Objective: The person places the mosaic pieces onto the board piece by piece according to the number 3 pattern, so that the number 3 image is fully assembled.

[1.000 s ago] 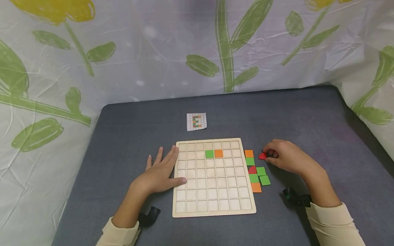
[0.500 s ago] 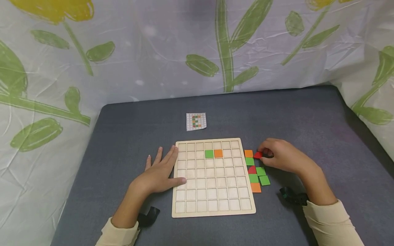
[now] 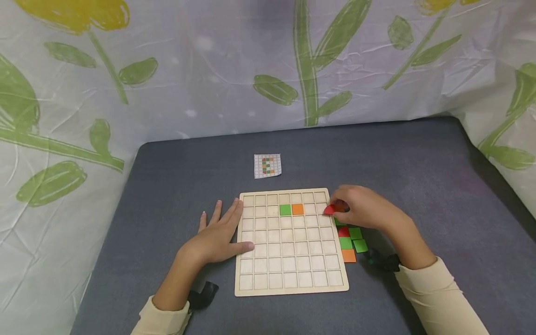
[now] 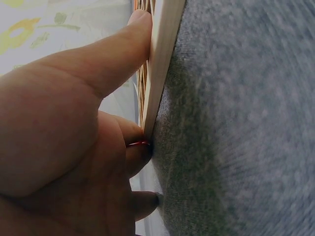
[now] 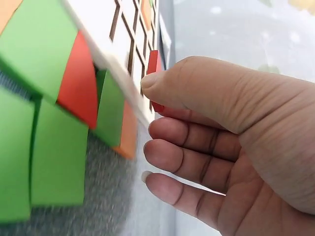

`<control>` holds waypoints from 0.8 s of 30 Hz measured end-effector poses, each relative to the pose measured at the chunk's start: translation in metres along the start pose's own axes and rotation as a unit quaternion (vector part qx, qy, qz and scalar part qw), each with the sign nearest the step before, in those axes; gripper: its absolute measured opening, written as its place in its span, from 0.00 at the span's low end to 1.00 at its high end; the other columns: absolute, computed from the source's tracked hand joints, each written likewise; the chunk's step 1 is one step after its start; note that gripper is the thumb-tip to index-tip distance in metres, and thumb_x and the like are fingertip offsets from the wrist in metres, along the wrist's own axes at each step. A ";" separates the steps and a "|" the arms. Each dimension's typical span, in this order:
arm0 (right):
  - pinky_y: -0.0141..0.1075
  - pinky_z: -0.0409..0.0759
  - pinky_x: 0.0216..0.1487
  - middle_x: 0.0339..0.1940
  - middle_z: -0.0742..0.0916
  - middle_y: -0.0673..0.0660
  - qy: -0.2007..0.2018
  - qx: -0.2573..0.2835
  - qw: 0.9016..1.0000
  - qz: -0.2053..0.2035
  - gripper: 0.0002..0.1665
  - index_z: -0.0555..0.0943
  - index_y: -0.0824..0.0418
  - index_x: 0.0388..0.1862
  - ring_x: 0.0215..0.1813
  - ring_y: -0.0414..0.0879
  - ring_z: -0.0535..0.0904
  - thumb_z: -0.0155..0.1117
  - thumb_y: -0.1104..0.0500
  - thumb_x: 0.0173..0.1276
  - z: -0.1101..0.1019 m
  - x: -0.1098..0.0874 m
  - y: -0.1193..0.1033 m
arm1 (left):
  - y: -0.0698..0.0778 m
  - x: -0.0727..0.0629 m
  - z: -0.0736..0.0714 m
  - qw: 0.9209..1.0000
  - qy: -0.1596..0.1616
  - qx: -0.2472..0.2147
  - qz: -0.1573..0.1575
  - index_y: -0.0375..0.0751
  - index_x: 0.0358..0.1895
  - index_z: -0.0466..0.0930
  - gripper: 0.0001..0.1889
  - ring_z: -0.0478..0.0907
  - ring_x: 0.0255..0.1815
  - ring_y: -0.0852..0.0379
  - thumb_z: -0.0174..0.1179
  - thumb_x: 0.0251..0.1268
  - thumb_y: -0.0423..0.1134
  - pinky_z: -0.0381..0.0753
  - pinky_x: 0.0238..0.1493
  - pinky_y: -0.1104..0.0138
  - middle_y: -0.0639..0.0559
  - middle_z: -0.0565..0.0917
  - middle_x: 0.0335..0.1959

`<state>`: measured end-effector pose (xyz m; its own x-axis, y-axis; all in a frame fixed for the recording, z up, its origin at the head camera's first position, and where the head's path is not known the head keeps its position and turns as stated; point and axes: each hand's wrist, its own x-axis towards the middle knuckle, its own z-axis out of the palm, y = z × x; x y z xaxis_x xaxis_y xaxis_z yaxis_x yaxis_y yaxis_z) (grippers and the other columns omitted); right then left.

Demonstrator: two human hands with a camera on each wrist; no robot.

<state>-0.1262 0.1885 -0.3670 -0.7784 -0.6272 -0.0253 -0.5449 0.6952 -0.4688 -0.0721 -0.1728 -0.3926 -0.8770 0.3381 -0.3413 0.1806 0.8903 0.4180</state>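
My right hand (image 3: 366, 207) pinches a red quarter-round tile (image 3: 328, 210) between thumb and fingers, over the right edge of the wooden grid board (image 3: 272, 265). In the right wrist view the thumb lies against the red tile (image 5: 153, 61), seen edge-on. My left hand (image 3: 217, 237) lies spread at the board's left edge, thumb on top of the rim and fingers along the side. A green tile (image 3: 285, 210) and an orange tile (image 3: 298, 209) sit side by side in the second row of cells.
Beside the board's right edge lie several green, orange and red tiles, among them a green tile (image 3: 345, 243), an orange tile (image 3: 348, 255) and a red tile (image 3: 343, 231). Behind the board is a small printed pattern card (image 3: 267, 166) on the dark tabletop (image 3: 188, 172).
My right hand has carried the red tile leftward from the table, past the loose tiles, to the board's right edge. My left hand has stayed in place.
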 end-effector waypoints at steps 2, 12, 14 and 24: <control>0.36 0.71 0.31 0.28 0.78 0.49 -0.002 0.001 1.000 -0.004 0.07 0.85 0.59 0.35 0.30 0.42 0.71 0.71 0.67 0.58 0.000 0.003 -0.002 | 0.000 0.000 0.000 1.000 0.000 0.001 -0.001 0.43 0.82 0.39 0.57 0.29 0.80 0.35 0.65 0.61 0.63 0.27 0.69 0.33 0.46 0.41 0.82; 0.35 0.70 0.31 0.27 0.78 0.50 0.000 0.008 0.999 -0.035 0.07 0.84 0.60 0.35 0.30 0.41 0.71 0.69 0.69 0.59 0.007 0.019 -0.008 | 0.002 0.000 0.000 1.000 0.003 0.000 0.000 0.42 0.82 0.40 0.57 0.29 0.80 0.35 0.65 0.61 0.62 0.28 0.69 0.32 0.45 0.43 0.82; 0.35 0.69 0.31 0.27 0.78 0.50 0.003 0.003 0.999 -0.043 0.06 0.84 0.60 0.34 0.29 0.40 0.70 0.69 0.69 0.59 0.008 0.022 -0.010 | 0.002 0.000 0.000 1.000 0.002 0.003 -0.004 0.43 0.82 0.39 0.57 0.29 0.80 0.35 0.65 0.61 0.63 0.27 0.69 0.33 0.46 0.42 0.82; 0.36 0.71 0.35 0.30 0.79 0.50 -0.009 -0.006 0.998 -0.063 0.04 0.85 0.59 0.34 0.31 0.40 0.70 0.67 0.67 0.62 0.018 0.039 -0.020 | 0.004 -0.001 -0.002 1.000 -0.003 0.001 -0.009 0.42 0.82 0.40 0.57 0.29 0.80 0.35 0.66 0.61 0.61 0.28 0.69 0.32 0.45 0.42 0.82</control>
<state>-0.1405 0.1439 -0.3744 -0.6980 -0.7159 0.0175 -0.6421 0.6149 -0.4578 -0.0718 -0.1699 -0.3890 -0.8774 0.3236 -0.3543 0.1657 0.8973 0.4091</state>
